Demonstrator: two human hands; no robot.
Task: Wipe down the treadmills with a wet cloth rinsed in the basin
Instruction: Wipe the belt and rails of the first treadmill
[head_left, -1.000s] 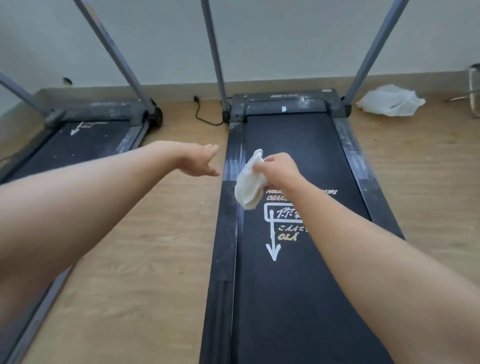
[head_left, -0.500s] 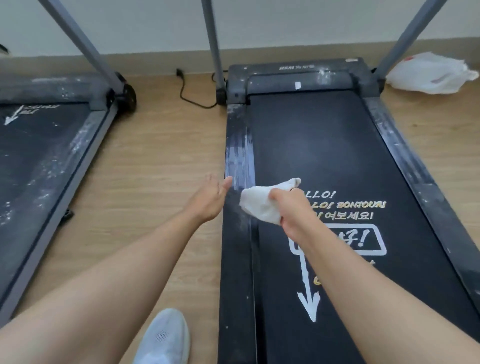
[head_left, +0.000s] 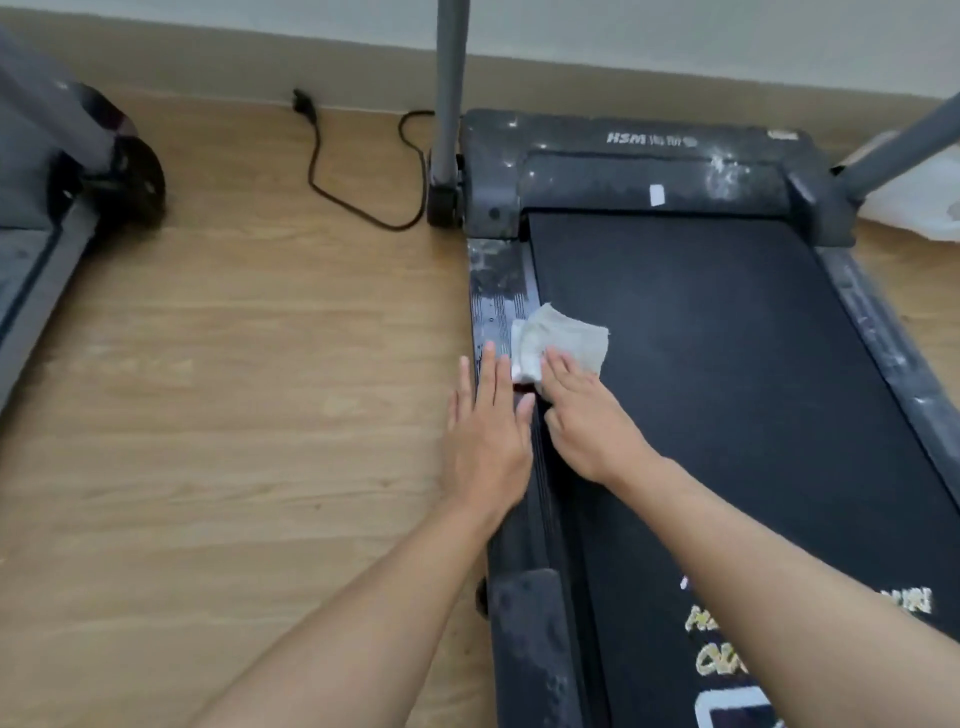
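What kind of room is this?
Probably a small gym or workout room, though it might be in a home. A treadmill stands beside a second treadmill on a wood floor, and a power cord trails along the floor by the wall.

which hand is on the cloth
The right hand, fingers flat on the white cloth at the left edge of the treadmill belt. The left hand rests flat on the side rail beside the cloth.
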